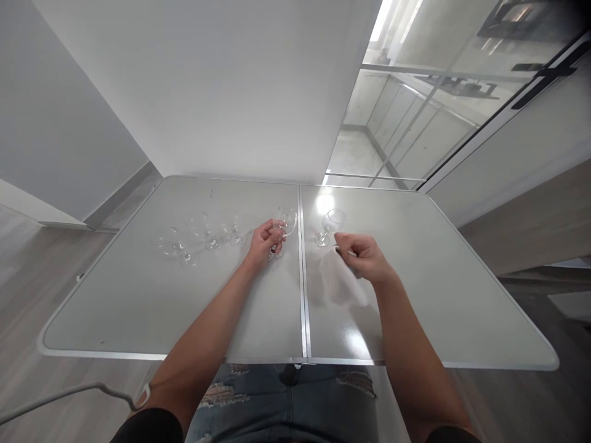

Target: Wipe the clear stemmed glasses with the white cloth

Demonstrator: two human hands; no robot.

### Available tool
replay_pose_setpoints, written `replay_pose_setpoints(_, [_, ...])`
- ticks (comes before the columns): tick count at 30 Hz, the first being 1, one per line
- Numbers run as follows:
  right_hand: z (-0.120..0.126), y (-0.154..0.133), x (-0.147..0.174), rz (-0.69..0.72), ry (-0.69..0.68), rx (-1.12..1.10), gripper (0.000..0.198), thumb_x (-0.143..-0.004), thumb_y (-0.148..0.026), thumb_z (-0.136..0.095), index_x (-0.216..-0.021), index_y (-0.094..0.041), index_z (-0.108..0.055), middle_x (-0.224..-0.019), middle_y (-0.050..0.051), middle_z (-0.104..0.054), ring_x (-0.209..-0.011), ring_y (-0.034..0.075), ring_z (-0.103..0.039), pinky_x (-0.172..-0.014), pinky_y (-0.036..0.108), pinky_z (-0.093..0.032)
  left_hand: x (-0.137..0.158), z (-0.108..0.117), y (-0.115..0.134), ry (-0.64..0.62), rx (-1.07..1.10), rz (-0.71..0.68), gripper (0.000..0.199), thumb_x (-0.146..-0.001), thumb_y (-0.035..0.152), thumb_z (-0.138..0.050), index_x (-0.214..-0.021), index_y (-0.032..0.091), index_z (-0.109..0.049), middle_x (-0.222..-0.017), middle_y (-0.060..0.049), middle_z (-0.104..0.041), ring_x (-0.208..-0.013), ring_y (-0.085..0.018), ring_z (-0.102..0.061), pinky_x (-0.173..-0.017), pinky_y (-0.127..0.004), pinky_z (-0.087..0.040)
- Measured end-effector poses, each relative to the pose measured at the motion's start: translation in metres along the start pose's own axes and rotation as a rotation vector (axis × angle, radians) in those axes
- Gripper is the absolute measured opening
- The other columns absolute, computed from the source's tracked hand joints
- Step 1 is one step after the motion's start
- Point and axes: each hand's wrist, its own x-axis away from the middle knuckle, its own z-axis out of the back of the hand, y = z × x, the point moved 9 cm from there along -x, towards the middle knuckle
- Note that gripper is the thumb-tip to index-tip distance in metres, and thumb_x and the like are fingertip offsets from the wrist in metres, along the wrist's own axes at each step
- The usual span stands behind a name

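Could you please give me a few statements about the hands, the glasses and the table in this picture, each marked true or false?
1. The left hand grips a clear stemmed wine glass. True.
2. The right hand holds a blue sponge. False: it holds a white cloth.
3. A second clear wine glass stands upright just right of the table's centre seam. True.
4. The grey folding table is covered with a tablecloth. False: its surface is bare.
5. A cluster of clear glasses sits left of the left hand. True.
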Motion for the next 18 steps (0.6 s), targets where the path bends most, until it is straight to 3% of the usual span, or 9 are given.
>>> replay_pose_setpoints(5, [-0.020,0.000,-0.002,0.057,-0.149,0.088,0.036,-0.091,-0.022,-0.057,-0.056,-0.020,-0.063,-0.122,0.007,-0.065,-0.065,0.011,-0.053,-0.059,0.031,-0.048,0.001,0.000,0.002,0.013,-0.019,0.001,0.058,-0.077,0.062,-0.076,-0.111,0.016,-0.068,-0.074,-0.001,-0.061,-0.043,-0.005,-0.050,-0.040,-0.019,-0.026])
replay_pose_setpoints(8, [-0.025,-0.003,-0.004,0.079,-0.125,0.108,0.029,-0.093,-0.022,-0.054,-0.073,-0.024,-0.075,-0.122,0.006,-0.070,-0.088,0.018,-0.065,-0.079,0.038,-0.054,0.001,-0.001,0.003,0.009,-0.016,-0.007,0.057,-0.078,0.062,-0.075,-0.110,0.016,-0.068,-0.074,0.000,-0.061,-0.041,-0.005,-0.048,-0.040,-0.020,-0.027])
replay_pose_setpoints(9, [-0.017,-0.004,-0.004,0.083,-0.040,0.098,0.023,-0.092,-0.023,-0.056,-0.085,-0.025,-0.078,-0.119,0.006,-0.071,-0.099,0.021,-0.066,-0.088,0.040,-0.054,0.001,-0.001,0.003,0.008,-0.013,-0.009,0.057,-0.078,0.062,-0.075,-0.110,0.016,-0.068,-0.074,0.000,-0.061,-0.041,-0.005,-0.048,-0.040,-0.020,-0.028])
replay_pose_setpoints(11, [0.016,-0.006,-0.001,0.113,0.289,0.029,0.021,-0.090,-0.028,-0.060,-0.103,-0.027,-0.076,-0.114,0.006,-0.071,-0.110,0.023,-0.064,-0.095,0.043,-0.052,0.001,-0.001,0.003,0.010,-0.008,-0.012,0.057,-0.077,0.062,-0.076,-0.110,0.016,-0.068,-0.074,0.000,-0.061,-0.041,-0.005,-0.048,-0.040,-0.020,-0.028])
replay_pose_setpoints(14, [0.068,0.004,0.021,0.191,0.854,-0.117,0.019,-0.085,-0.032,-0.063,-0.102,-0.027,-0.070,-0.100,0.003,-0.066,-0.096,0.019,-0.065,-0.085,0.039,-0.056,0.001,-0.001,0.001,0.004,-0.003,-0.010,0.057,-0.077,0.061,-0.077,-0.110,0.016,-0.069,-0.074,-0.001,-0.061,-0.044,-0.006,-0.050,-0.040,-0.019,-0.029])
replay_pose_setpoints(16, [0.079,0.015,0.026,0.210,1.009,-0.181,0.015,-0.076,-0.027,-0.068,-0.091,-0.025,-0.066,-0.087,0.000,-0.061,-0.078,0.015,-0.061,-0.077,0.036,-0.056,0.001,-0.002,0.001,-0.004,0.000,-0.012,0.057,-0.077,0.061,-0.077,-0.111,0.016,-0.069,-0.073,-0.001,-0.061,-0.044,-0.006,-0.051,-0.040,-0.019,-0.029])
replay_pose_setpoints(18, [0.082,0.025,0.023,0.179,1.049,-0.180,0.018,-0.071,-0.023,-0.068,-0.088,-0.023,-0.064,-0.083,-0.002,-0.058,-0.072,0.013,-0.057,-0.075,0.034,-0.055,0.001,-0.002,0.002,-0.009,-0.008,-0.018,0.057,-0.077,0.061,-0.077,-0.110,0.016,-0.069,-0.072,-0.001,-0.061,-0.044,-0.006,-0.050,-0.040,-0.019,-0.029])
